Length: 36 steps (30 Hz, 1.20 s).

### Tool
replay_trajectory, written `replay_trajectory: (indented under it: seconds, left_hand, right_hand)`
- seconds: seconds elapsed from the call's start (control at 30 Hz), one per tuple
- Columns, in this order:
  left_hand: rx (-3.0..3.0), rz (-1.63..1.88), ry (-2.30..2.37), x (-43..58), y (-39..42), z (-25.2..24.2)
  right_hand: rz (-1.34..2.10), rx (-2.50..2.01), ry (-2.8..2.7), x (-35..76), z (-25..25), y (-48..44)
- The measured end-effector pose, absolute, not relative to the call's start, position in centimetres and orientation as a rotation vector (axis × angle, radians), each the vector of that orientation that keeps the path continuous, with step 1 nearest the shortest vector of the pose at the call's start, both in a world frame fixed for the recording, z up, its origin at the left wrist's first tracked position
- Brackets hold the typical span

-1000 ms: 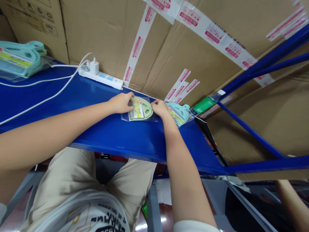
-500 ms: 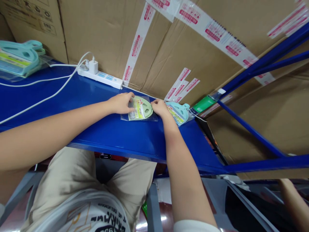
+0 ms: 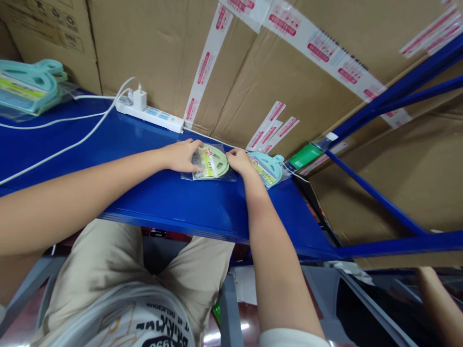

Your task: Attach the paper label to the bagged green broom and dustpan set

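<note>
Packet [image 3: 215,164], pale green, lies mid-frame on the worktop [image 3: 202,207]. Left hand [image 3: 183,155] spreads its grip across the left end; right hand [image 3: 239,162] pinches the right edge

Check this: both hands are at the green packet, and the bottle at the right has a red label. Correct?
Not red: the head view shows a green label on the bottle. The left hand and right hand are at the green packet.

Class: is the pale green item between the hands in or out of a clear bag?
In: the clear bag extends past the pale green item at left and right. Whether sealed, cannot tell.
</note>
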<state>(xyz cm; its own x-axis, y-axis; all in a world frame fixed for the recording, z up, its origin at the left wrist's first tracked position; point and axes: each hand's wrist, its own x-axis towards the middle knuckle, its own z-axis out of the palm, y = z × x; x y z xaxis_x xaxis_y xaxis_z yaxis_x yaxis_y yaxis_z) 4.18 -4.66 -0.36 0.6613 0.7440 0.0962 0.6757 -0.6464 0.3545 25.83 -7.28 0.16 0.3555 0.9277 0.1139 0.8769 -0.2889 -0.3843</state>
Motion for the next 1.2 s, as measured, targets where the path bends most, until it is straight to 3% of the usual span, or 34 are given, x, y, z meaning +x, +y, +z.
replay_trajectory:
  seconds: [0.27, 0.57, 1.03, 1.2]
  left_hand:
    - [2.512, 0.356, 1.104, 3.0, -3.8, 0.4]
    - [2.462, 0.217, 1.211, 1.8, -2.5, 0.8]
    - [2.4, 0.25, 1.222, 1.0, -1.1, 0.5]
    - [2.167, 0.435, 1.349, 0.5, -0.6, 0.9]
  right_hand:
    - [0.272, -2.274, -1.474, 26.6, 0.7, -7.6]
    - [0.715, -2.118, -1.125, 27.6, 1.7, -9.1]
    - [0.806, -1.922, -0.861, 27.5, 1.4, -9.0]
    - [0.861, -1.743, -0.797, 27.8, 1.6, -8.9]
